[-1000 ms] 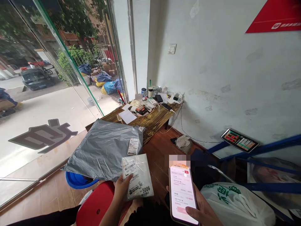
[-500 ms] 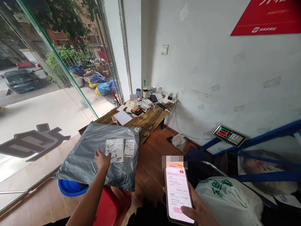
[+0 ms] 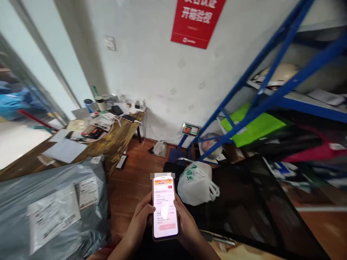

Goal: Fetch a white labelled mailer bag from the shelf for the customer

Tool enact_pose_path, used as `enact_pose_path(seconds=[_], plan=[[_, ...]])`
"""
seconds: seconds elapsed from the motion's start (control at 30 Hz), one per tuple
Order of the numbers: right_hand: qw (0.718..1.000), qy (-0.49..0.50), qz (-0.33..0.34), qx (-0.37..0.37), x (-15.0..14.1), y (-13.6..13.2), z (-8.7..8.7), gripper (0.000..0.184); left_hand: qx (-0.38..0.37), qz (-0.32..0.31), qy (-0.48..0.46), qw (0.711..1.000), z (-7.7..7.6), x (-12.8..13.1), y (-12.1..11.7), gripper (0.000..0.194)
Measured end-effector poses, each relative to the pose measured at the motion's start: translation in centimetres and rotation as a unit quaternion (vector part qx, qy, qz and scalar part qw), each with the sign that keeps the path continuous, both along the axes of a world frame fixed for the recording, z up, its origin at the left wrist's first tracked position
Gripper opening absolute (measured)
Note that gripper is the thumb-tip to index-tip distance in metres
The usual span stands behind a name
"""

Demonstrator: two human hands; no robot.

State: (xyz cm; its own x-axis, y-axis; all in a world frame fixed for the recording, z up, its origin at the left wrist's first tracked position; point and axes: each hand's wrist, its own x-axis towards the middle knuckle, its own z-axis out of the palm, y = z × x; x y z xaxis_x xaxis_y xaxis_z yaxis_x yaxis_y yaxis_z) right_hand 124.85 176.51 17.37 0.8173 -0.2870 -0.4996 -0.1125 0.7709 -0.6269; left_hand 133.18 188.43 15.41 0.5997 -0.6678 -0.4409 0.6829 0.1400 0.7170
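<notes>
A smartphone (image 3: 165, 206) with a lit pink and white screen is upright low in the middle of the view. My left hand (image 3: 141, 218) grips its left edge and my right hand (image 3: 185, 222) grips its right edge. To the left, a small clear-wrapped parcel with a label (image 3: 52, 216) lies on a large grey plastic mailer (image 3: 51, 206), apart from both hands.
A wooden table (image 3: 114, 139) holds papers, cables and small devices at the back left. A white plastic bag (image 3: 196, 182) sits on the floor ahead. Blue metal shelving (image 3: 273, 97) with parcels fills the right. A scale display (image 3: 190, 129) stands by the wall.
My left hand let go of the small labelled parcel on the grey mailer and came back to hold the phone with the right. The view swung right toward the shelving.
</notes>
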Motion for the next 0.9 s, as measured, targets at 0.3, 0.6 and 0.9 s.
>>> enact_pose_path(seconds=[0.3, 0.6, 0.9], plan=[[0.983, -0.032, -0.177, -0.033, -10.6, -5.4, 0.9, 0.044, -0.055, -0.295, -0.024, 0.954, 1.0, -5.6, -9.0, 0.068], [0.931, -0.086, -0.354, -0.023, -31.4, -10.8, 1.8, 0.055, -0.102, -0.445, -0.018, 0.89, 3.2, -24.9, -20.2, 0.071], [0.829, 0.012, -0.542, -0.137, -61.2, -14.3, 0.7, 0.061, -0.028, -0.555, -0.002, 0.831, -2.7, -54.3, -31.9, 0.057]])
